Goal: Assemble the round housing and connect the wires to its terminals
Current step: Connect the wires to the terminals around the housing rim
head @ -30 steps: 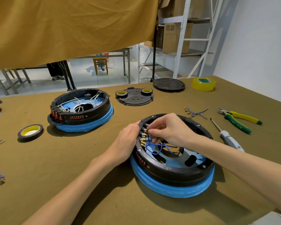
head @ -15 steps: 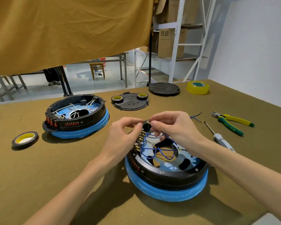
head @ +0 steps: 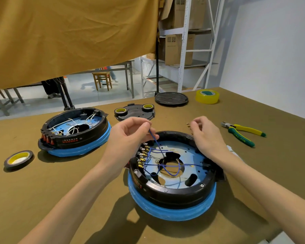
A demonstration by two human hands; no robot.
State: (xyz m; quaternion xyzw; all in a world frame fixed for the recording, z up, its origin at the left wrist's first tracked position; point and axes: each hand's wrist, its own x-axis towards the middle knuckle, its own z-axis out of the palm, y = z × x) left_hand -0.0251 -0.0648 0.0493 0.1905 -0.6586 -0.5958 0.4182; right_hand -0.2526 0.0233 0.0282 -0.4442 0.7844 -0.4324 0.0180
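The housing (head: pixel 172 175), a black ring on a blue base, sits in the lower centre of the frame on the table (head: pixel 60 191), directly between the two forearms. This position probably keeps its open top within reach of both hands.

Terminals (head: pixel 142 155) form a column along the inner left wall of the housing. Several blue wires (head: pixel 165 166) already run from them across the blue floor and loop over the central opening.

Left hand (head: pixel 130 136): thumb and forefinger pinch the upper end of one blue wire (head: pixel 154 140), the other fingers loosely curled. The hand is raised above the upper left rim, just above the terminals. The wire slopes down and right from the pinch into the housing. Lifting it this way appears to separate it from the other wires before its end is seated.

Right hand (head: pixel 206 136): positioned over the upper right rim, fingers curled, tips drawn together near small brass connectors (head: pixel 189 125) lying on the table just beyond the rim. Whether the tips actually hold a connector cannot be told.

The hands are apart, with the far rim of the housing visible between them.

Pliers (head: pixel 243 132) lie at right, near the right hand, presumably for wire work. A second housing (head: pixel 74 131) with white wires stands at left. Tape rolls (head: pixel 18 158) and two lids (head: pixel 171 98) lie farther off.
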